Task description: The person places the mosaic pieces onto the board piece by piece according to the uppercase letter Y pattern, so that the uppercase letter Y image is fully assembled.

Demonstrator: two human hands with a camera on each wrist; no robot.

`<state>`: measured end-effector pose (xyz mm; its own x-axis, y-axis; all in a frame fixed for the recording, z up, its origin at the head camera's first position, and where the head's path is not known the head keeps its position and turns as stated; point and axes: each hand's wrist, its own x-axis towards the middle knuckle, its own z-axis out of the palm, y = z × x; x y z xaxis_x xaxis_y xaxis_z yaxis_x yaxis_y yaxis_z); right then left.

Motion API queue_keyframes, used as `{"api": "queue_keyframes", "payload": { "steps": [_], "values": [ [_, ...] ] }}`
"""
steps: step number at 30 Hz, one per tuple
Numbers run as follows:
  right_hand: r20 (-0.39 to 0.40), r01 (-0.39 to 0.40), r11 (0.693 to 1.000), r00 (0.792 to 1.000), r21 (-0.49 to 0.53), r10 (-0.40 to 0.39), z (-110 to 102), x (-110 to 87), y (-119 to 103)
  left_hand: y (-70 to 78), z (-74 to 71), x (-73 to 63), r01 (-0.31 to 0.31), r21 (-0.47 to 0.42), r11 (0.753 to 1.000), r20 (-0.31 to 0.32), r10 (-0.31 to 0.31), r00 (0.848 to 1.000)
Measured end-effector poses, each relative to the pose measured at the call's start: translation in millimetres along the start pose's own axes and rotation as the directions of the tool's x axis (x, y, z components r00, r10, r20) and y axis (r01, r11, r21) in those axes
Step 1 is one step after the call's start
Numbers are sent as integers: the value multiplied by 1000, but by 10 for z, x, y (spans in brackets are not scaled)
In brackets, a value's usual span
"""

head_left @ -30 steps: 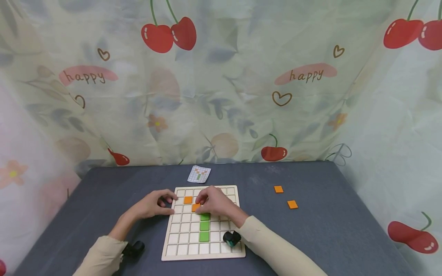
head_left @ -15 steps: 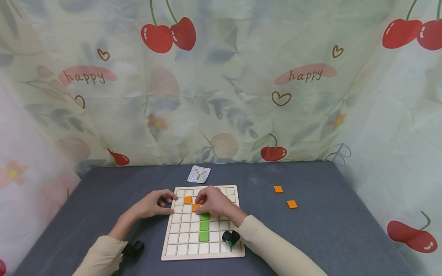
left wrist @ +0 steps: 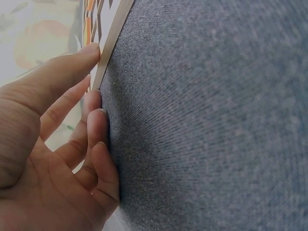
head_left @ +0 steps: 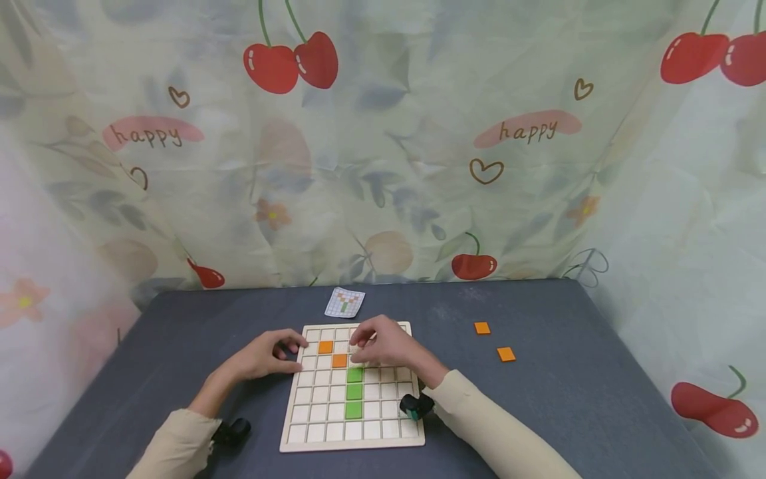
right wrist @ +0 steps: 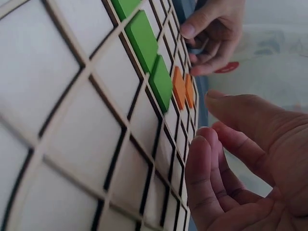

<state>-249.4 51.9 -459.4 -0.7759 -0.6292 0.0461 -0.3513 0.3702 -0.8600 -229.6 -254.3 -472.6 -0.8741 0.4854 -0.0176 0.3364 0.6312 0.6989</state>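
Observation:
A pale gridded board (head_left: 318, 414) lies on the table. Several green tiles (head_left: 354, 392) stand in a column in its cells, with an orange tile (head_left: 339, 360) up and left of them and another orange tile (head_left: 326, 346) beyond that. My left hand (head_left: 267, 353) rests at the board's left edge, its thumb touching the rim in the left wrist view. Over the upper right part of the board hovers my right hand (head_left: 389, 346), fingers loosely bent. In the right wrist view, nothing sits between that thumb (right wrist: 236, 103) and the fingertips.
Two loose orange tiles, one farther (head_left: 482, 328) and one nearer (head_left: 506, 354), lie on the dark table (head_left: 538, 412) to the right. A small card (head_left: 345, 303) with a printed grid pattern lies behind the board. A patterned curtain (head_left: 383, 166) hangs behind the table.
My right hand has let go of the inner orange tile and moved right and slightly up; that tile now shows fully in its cell. My left hand has stayed at the board's edge.

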Motion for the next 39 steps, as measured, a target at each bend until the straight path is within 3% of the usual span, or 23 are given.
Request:
{"api": "queue_keyframes", "payload": {
  "steps": [9, 16, 25, 39],
  "values": [
    [17, 36, 999, 999, -22, -35, -307, -276, 136, 23, -1, -11, -5, -22, 1000, 0, 5, 1000],
    [32, 26, 997, 999, -71, -24, -493, -539, 210, 2, 4, -25, -33, -18, 999, -7, 33, 999],
    [9, -29, 995, 1000, -96, 30, -683, -867, 333, -24, 3, 0, -6, -20, 1000, 2, 6, 1000],
    [-41, -51, 998, 998, -35, 49, -1137, -1355, 554, -16, 11, -6, -3, -12, 1000, -6, 3, 1000]
  ]
}}
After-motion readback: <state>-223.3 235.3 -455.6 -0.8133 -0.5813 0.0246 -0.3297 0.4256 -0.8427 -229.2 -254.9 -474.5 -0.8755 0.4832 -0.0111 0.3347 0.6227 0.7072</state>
